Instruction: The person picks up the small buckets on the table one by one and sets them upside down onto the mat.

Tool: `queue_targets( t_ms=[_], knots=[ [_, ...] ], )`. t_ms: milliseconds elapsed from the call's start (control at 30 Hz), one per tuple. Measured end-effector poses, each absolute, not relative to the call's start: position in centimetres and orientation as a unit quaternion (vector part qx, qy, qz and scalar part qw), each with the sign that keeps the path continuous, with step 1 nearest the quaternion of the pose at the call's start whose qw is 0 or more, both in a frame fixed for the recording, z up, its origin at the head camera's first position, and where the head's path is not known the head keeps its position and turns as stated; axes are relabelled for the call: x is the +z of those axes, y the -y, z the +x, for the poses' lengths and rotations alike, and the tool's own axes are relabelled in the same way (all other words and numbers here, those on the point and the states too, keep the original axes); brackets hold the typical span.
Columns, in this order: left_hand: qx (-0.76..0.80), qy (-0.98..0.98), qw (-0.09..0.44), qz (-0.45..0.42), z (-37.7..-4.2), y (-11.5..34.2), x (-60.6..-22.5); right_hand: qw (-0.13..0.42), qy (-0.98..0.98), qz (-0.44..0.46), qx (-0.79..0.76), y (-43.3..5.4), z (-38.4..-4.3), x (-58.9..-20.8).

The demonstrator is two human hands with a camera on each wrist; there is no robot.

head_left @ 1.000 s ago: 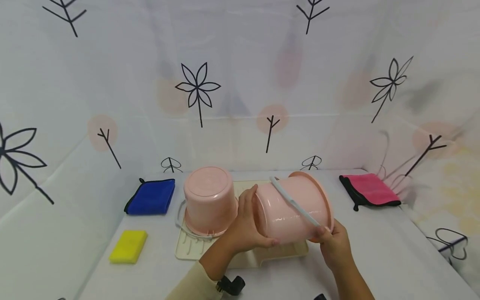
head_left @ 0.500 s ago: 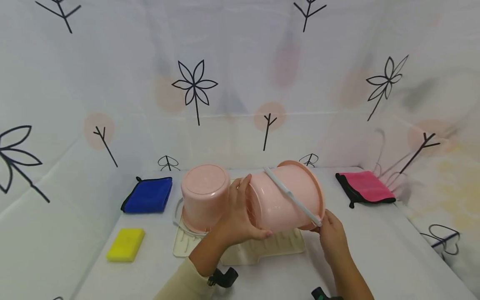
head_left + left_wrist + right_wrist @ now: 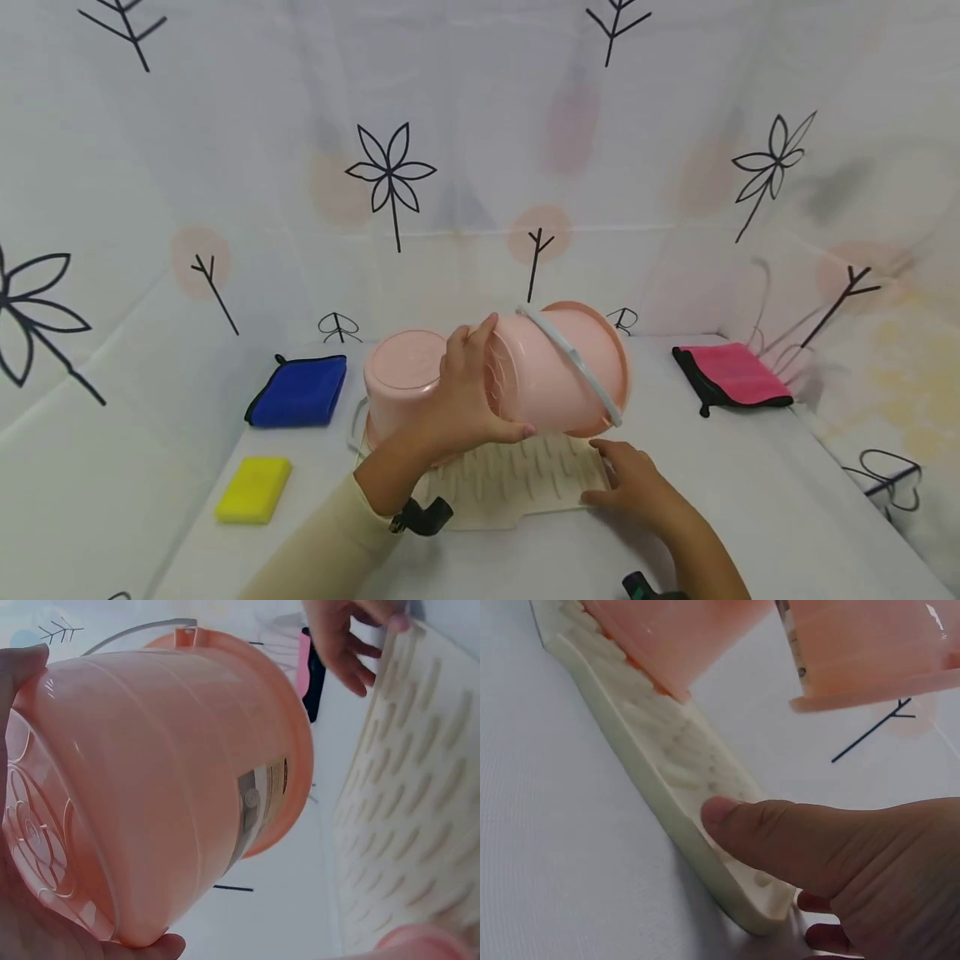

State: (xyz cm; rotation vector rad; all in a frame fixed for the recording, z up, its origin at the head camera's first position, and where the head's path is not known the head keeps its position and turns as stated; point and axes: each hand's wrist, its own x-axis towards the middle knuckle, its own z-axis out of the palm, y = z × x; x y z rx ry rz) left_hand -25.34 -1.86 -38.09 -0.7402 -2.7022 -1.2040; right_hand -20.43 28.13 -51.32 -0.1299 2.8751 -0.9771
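Observation:
My left hand (image 3: 461, 387) grips a pale pink bucket (image 3: 558, 367) around its base and holds it tilted above the cream draining tray (image 3: 517, 492). The bucket's mouth faces right, its grey handle (image 3: 573, 358) lies across its side, and a label (image 3: 262, 799) shows near the rim in the left wrist view. A second pink bucket (image 3: 397, 375) stands upside down on the tray's left part, partly hidden behind my left hand. My right hand (image 3: 637, 483) is at the tray's right end, thumb and fingers spread; its thumb (image 3: 757, 825) lies over the corner in the right wrist view.
A folded blue cloth (image 3: 300, 392) lies at the back left, with a yellow sponge (image 3: 253, 490) in front of it. A folded pink cloth (image 3: 735, 375) is at the back right. A patterned curtain (image 3: 465, 167) hangs behind the white table (image 3: 750, 500).
My right hand has let go of the tilted bucket's rim and moved down to the tray's right end. My left hand has raised the bucket and shifted it slightly left.

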Motion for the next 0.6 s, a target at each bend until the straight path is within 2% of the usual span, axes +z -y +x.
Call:
queue_targets(
  t_ms=[333, 600],
  knots=[
    [-0.313, 0.905, 0.056, -0.284, -27.4, 2.0, -34.7, 0.064, -0.956, -0.068, -0.279, -28.1, -20.1, -51.0],
    [-0.247, 0.924, 0.046, -0.289, -28.4, 1.1, -33.9, 0.082, -0.958, -0.052, -0.272, -28.4, -20.0, -51.1]
  ],
)
